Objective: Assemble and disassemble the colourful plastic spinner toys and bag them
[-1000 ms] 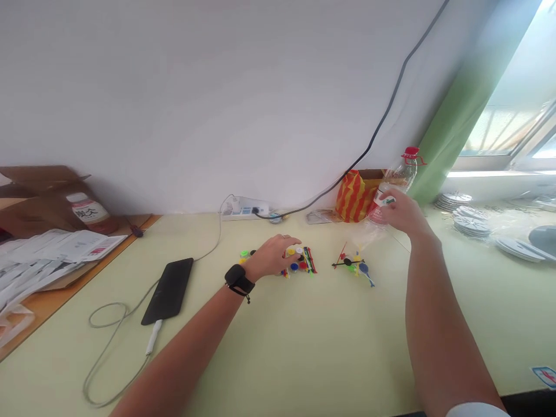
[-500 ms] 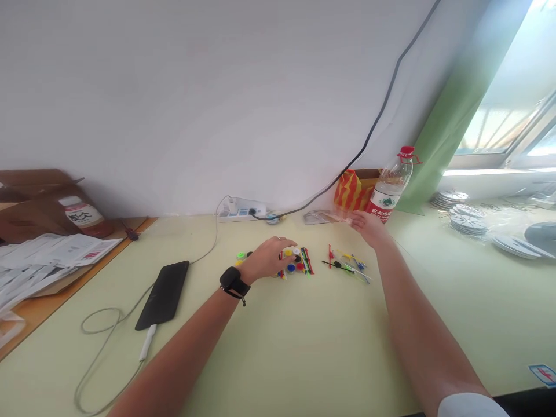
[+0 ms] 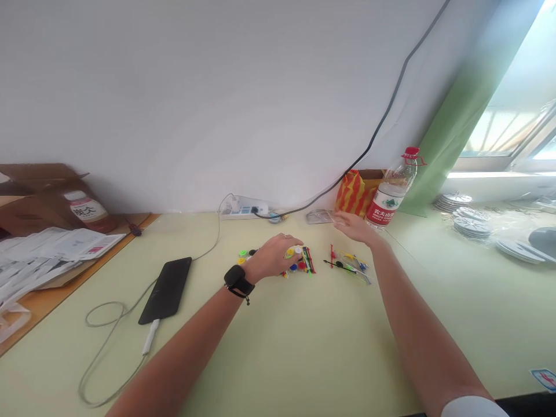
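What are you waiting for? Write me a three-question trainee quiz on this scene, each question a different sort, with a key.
1. Multiple choice: which hand arches over the small coloured plastic discs?
A) the right hand
B) the left hand
C) neither hand
2. True or false: in the picture, the red-capped plastic bottle stands to the right of the white power strip.
3. Fill in the blank: the bag next to the bottle is patterned in red and ____.

Key: 1. B; 2. true; 3. yellow.

Pieces (image 3: pixel 300 266) partly behind left grip (image 3: pixel 270 258)
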Motion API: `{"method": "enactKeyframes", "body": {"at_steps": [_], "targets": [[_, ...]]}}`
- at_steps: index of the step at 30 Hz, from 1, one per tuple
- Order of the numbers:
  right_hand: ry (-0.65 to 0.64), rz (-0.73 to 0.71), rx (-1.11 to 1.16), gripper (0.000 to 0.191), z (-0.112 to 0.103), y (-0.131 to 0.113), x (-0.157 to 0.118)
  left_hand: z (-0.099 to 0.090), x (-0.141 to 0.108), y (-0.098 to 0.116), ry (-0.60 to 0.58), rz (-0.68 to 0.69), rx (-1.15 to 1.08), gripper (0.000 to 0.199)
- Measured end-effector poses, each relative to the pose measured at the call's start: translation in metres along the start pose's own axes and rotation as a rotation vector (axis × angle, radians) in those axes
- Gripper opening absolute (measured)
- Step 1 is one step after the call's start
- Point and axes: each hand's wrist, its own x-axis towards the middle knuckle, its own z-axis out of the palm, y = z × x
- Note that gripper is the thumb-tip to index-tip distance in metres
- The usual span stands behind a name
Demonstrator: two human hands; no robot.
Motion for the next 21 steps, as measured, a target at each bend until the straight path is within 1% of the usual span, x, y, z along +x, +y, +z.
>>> {"method": "enactKeyframes", "body": {"at_steps": [2, 4, 6, 8, 9, 11, 14, 17, 19, 21], "targets": [[0.009, 0.008, -0.095, 0.033, -0.004, -0.006, -0.003, 0.000, 0.000, 0.002, 0.007, 0.008, -0.004, 0.037], [-0.006, 0.004, -0.121, 0.025, -0.007, -0.013, -0.008, -0.001, 0.001, 0.004, 0.015, 0.020, -0.011, 0.035], [-0.104, -0.050, -0.119, 0.022, -0.007, -0.020, -0.019, -0.003, 0.001, 0.007, 0.014, 0.034, -0.013, 0.033], [-0.262, -0.118, -0.138, 0.024, 0.000, -0.025, -0.034, -0.006, 0.002, 0.010, 0.001, 0.048, -0.009, 0.030], [-0.317, -0.124, -0.158, 0.025, 0.004, -0.027, -0.042, -0.007, 0.002, 0.012, -0.005, 0.054, -0.006, 0.029], [-0.391, -0.141, -0.192, 0.020, 0.012, -0.028, -0.059, -0.010, 0.002, 0.017, -0.010, 0.060, -0.005, 0.029], [-0.377, -0.153, -0.208, 0.006, 0.015, -0.021, -0.075, -0.013, 0.002, 0.024, -0.010, 0.062, -0.021, 0.028], [-0.363, -0.142, -0.220, 0.008, 0.009, -0.012, -0.081, -0.017, 0.007, 0.030, -0.005, 0.053, -0.063, 0.028], [-0.305, -0.142, -0.199, 0.009, 0.004, -0.008, -0.081, -0.019, 0.016, 0.034, 0.001, 0.052, -0.101, 0.029], [-0.212, -0.149, -0.138, 0.009, 0.001, -0.007, -0.081, -0.021, 0.027, 0.037, 0.005, 0.051, -0.143, 0.031]]}}
